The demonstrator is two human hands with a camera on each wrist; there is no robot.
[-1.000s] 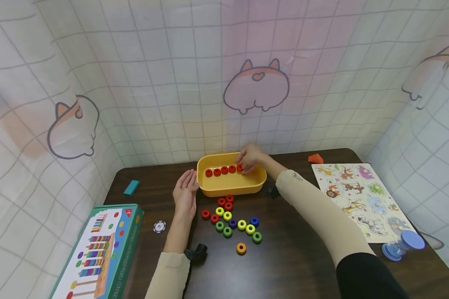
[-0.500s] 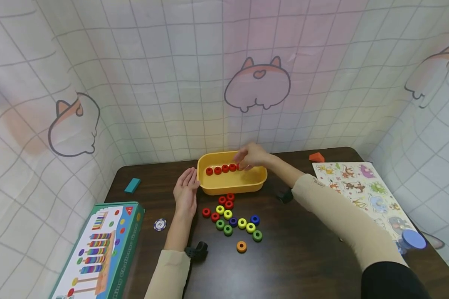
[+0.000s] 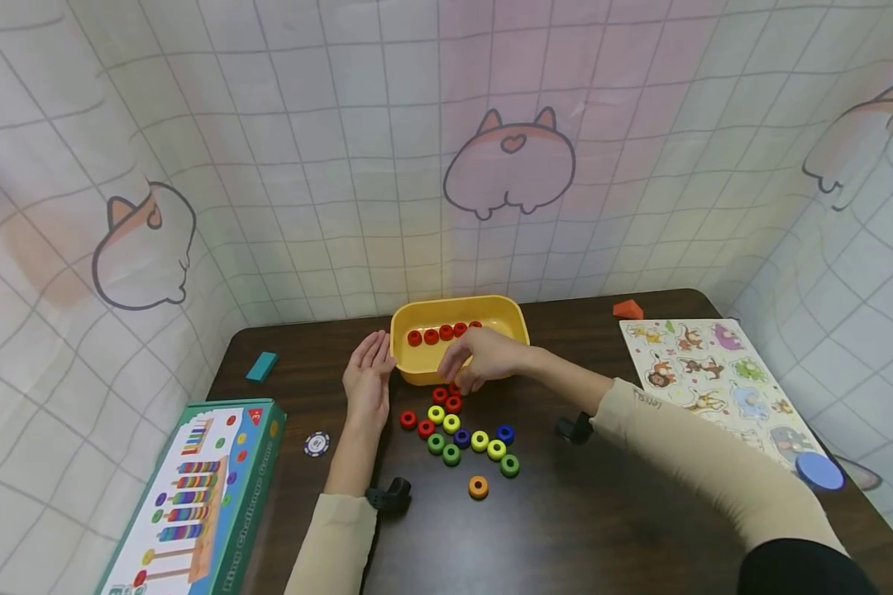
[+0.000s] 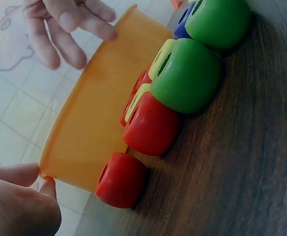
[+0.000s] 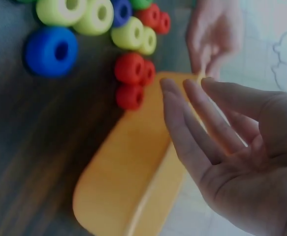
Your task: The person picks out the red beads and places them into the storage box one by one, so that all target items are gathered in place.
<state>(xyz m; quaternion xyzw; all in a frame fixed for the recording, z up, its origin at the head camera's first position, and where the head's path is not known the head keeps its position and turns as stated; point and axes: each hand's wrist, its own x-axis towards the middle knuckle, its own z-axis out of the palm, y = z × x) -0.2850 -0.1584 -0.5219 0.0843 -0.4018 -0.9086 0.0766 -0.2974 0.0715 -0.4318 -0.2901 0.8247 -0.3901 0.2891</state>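
A shallow yellow tray (image 3: 502,304) stands at the back of the dark table, with several red rings (image 3: 446,332) in a row inside. My left hand (image 3: 368,384) is at its left end; in the left wrist view the thumb and a finger pinch the rim. My right hand (image 3: 487,357) is over the tray's front side, fingers spread and slightly bent, holding nothing in the right wrist view. Just below its fingertips, in front of the tray, lie loose red rings (image 3: 439,395). Yellow rings (image 3: 451,424), green rings (image 3: 451,454), blue rings (image 3: 504,434) and one orange ring (image 3: 478,487) lie nearer.
At the left are a boxed ring game (image 3: 193,496), a poker chip (image 3: 316,444) and a teal block (image 3: 261,366). An animal puzzle board (image 3: 714,380), an orange block (image 3: 628,309) and a blue-topped object (image 3: 820,470) are at the right. A curtain (image 3: 342,165) hangs behind the table.
My right hand has left the red row inside the tray and come toward the front rim, above the loose red rings. My left hand stays at the tray's left end.
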